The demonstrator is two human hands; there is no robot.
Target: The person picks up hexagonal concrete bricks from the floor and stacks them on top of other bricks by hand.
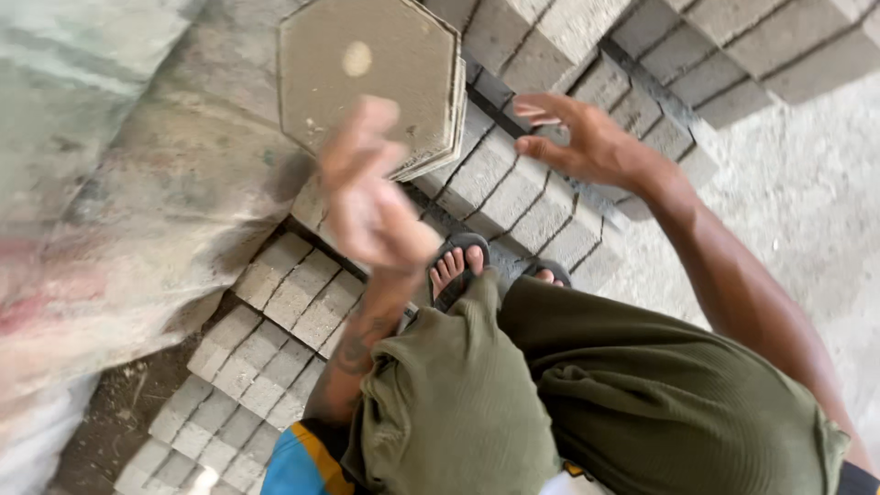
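A stack of thin hexagonal grey tiles [367, 73] rests tilted on rows of grey paving blocks [513, 197]. My left hand [367, 197], blurred, hovers just below the stack with fingers loosely curled and nothing in it. My right hand [582, 137] is spread open above the blocks to the right of the stack, also holding nothing. Neither hand touches the tiles. My feet in dark sandals [458, 266] stand on the blocks, and my green shorts [587, 394] fill the lower frame.
More grey blocks [257, 367] lie in rows at the lower left and stacked at the upper right [752, 46]. A pale dusty tarp or sack [101, 202] covers the left side. Rough concrete floor [807, 202] runs along the right.
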